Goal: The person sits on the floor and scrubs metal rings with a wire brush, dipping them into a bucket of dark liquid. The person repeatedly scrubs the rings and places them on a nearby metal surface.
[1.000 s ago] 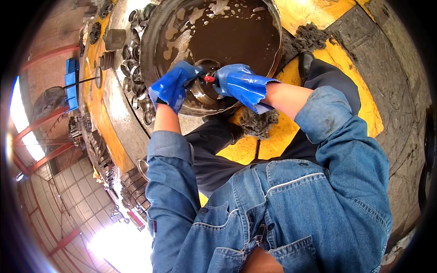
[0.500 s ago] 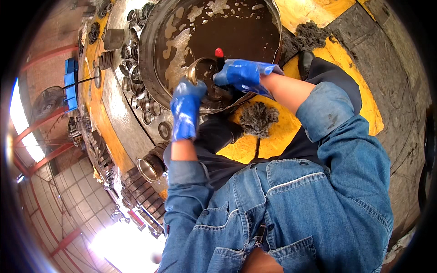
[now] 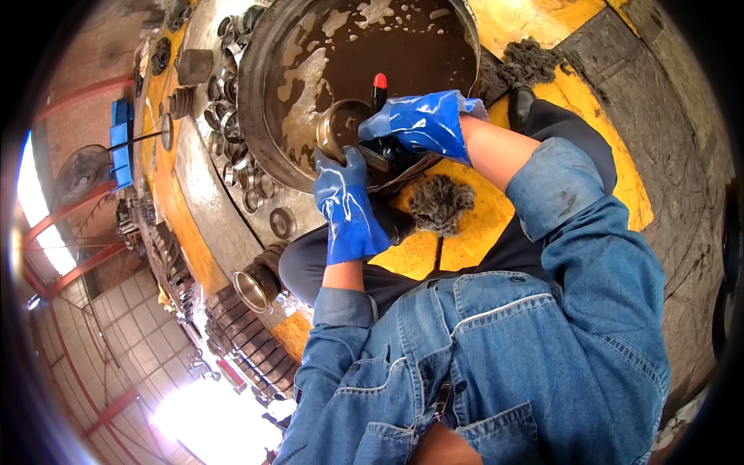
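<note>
My left hand (image 3: 342, 198), in a blue rubber glove, closes on the lower edge of a wide metal ring (image 3: 326, 138). The ring is held tilted over a large round tub (image 3: 252, 105) of dark brown liquid. In a matching glove, my right hand (image 3: 422, 122) grips a black-handled tool (image 3: 378, 96) with a red end, which points away from me. The tool's working end is hidden around the ring and glove, so its kind does not show. Both hands are close together above the tub's near side.
Several metal rings (image 3: 229, 120) crowd the metal surface left of the tub. A larger metal ring (image 3: 252, 291) stands nearer, by my left knee. Grey fibre wads (image 3: 440, 203) lie on the yellow floor between my legs and right of the tub.
My left hand has shifted right and toward me, its wrist swinging right, and the ring has turned to a different tilt. My right hand and the tool have moved slightly right.
</note>
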`<state>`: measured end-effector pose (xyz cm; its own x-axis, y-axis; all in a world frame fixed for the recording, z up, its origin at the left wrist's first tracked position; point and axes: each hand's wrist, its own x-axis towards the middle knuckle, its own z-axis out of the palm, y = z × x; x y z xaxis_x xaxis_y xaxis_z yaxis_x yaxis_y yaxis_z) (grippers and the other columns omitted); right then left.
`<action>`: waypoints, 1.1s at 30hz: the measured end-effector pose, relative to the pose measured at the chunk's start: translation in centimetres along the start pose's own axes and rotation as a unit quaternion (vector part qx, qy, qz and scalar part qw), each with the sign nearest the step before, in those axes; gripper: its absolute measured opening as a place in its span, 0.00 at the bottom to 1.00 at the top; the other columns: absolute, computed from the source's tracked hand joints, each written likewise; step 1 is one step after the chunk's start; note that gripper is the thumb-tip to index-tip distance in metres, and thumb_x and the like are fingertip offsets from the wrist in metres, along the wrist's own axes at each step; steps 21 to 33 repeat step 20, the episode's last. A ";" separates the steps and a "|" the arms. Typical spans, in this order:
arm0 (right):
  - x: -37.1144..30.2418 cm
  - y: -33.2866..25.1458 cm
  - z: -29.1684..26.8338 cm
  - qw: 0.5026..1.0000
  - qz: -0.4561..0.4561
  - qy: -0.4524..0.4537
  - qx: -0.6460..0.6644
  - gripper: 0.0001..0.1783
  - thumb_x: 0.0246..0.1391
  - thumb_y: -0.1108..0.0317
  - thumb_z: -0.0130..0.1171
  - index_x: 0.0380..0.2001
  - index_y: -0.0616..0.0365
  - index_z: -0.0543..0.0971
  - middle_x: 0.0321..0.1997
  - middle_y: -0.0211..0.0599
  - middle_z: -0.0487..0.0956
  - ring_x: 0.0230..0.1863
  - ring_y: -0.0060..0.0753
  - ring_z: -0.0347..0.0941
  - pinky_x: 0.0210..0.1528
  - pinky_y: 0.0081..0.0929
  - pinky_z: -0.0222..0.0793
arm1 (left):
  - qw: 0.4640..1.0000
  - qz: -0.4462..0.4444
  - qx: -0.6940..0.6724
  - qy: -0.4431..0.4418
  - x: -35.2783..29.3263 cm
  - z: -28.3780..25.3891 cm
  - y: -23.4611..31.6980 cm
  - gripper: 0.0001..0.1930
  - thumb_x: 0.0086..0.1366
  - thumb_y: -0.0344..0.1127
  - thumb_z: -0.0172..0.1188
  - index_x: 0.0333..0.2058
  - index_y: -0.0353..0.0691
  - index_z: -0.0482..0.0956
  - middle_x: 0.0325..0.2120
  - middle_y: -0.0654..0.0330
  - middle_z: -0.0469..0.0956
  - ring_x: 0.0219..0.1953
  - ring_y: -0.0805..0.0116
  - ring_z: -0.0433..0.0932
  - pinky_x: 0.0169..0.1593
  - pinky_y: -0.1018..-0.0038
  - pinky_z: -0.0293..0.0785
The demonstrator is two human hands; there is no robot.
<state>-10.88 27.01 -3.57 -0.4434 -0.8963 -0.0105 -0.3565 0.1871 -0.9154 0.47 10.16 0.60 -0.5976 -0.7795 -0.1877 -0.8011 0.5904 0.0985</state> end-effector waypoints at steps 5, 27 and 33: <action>1.3 -2.3 -0.2 0.988 0.149 -0.014 0.047 0.11 0.56 0.66 0.61 0.41 0.51 0.86 0.39 0.43 0.87 0.41 0.49 0.84 0.44 0.42 0.78 | 0.985 0.121 0.116 -0.033 3.9 -2.3 -0.4 0.33 0.64 0.54 0.61 0.59 0.33 0.75 0.44 0.35 0.85 0.48 0.37 0.85 0.54 0.52 0.80; 1.4 -0.6 1.9 0.917 0.135 0.202 -0.316 0.17 0.48 0.52 0.70 0.36 0.50 0.83 0.33 0.40 0.86 0.36 0.47 0.85 0.38 0.44 0.79 | 0.968 0.115 0.038 -0.220 5.6 -5.4 0.7 0.32 0.62 0.54 0.67 0.56 0.33 0.82 0.45 0.40 0.86 0.50 0.49 0.87 0.56 0.58 0.79; 1.4 -0.6 1.9 0.917 0.135 0.202 -0.316 0.17 0.48 0.52 0.70 0.36 0.50 0.83 0.33 0.40 0.86 0.36 0.47 0.85 0.38 0.44 0.79 | 0.968 0.115 0.038 -0.220 5.6 -5.4 0.7 0.32 0.62 0.54 0.67 0.56 0.33 0.82 0.45 0.40 0.86 0.50 0.49 0.87 0.56 0.58 0.79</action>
